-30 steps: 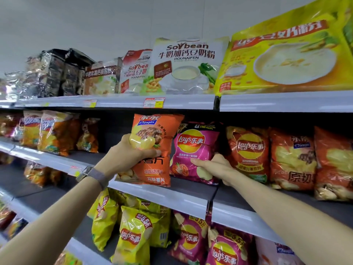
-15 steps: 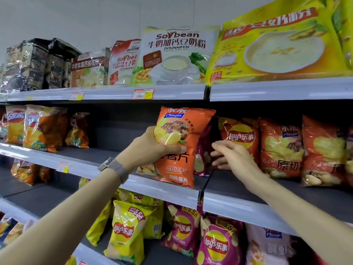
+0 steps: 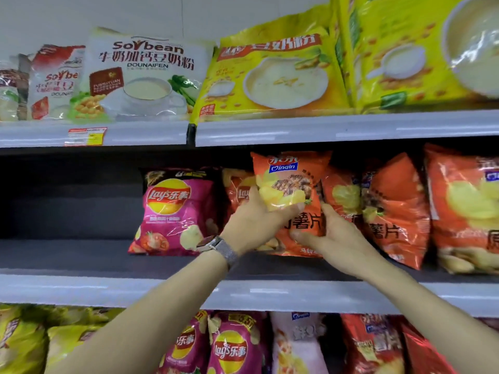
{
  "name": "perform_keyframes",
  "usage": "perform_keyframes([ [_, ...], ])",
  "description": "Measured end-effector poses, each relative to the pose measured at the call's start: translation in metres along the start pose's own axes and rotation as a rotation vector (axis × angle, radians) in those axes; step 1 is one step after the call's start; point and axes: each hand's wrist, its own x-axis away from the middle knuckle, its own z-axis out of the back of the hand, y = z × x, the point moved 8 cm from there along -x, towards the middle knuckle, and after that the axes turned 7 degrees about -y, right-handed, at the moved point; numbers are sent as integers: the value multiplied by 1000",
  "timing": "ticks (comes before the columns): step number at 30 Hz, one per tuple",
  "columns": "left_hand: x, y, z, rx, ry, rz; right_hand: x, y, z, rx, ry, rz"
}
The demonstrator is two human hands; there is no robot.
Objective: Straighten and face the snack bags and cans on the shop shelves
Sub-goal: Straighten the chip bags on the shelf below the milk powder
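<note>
We held the orange chip bag (image 3: 293,182) upright on the middle shelf (image 3: 113,290), just right of the pink Lay's bag (image 3: 172,211); left hand (image 3: 259,222) and right hand (image 3: 332,238) both grasped it.

A shop: tiered shelves (image 3: 324,295) stocked with crisp bags (image 3: 175,209), a price label (image 3: 86,136) on the edge.

On the top shelf at eleven o'clock, the white plastic pouch with a cup picture (image 3: 140,76) reads "Soybean", "DOUNAIFEN" and, on a brown patch, "FUMEIYUAN". At its nine o'clock, a white-and-red pouch (image 3: 54,82) shows "Soybe". On the middle shelf, the pink crisp bag (image 3: 172,211) bears "Lay's". The orange crisp bag (image 3: 291,179) at its three o'clock carries "Oinqin" on a blue label. At six o'clock, a pink bag on the bottom shelf (image 3: 232,349) also reads "Lay's".
</note>
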Motion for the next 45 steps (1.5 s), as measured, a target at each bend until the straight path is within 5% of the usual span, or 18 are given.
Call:
perform_keyframes([
  [7, -2, 13, -80, 180, -293, -198, 1, 69, 46, 141, 131, -171],
  [11, -4, 0, -103, 140, -470, -153, 6, 82, 57, 221, 151, -204],
  [20, -11, -15, -113, -42, -443, -190, 12, 96, 67, 337, 358, -194],
  [35, -18, -23, -112, -26, -443, -186, 12, 94, 65, 393, 364, -159],
  [40, -19, -20, -102, -38, -289, -224, 13, 92, 66, 386, 394, -163],
  [45, -20, -25, -111, -48, -377, -228, 14, 91, 65, 387, 389, -184],
])
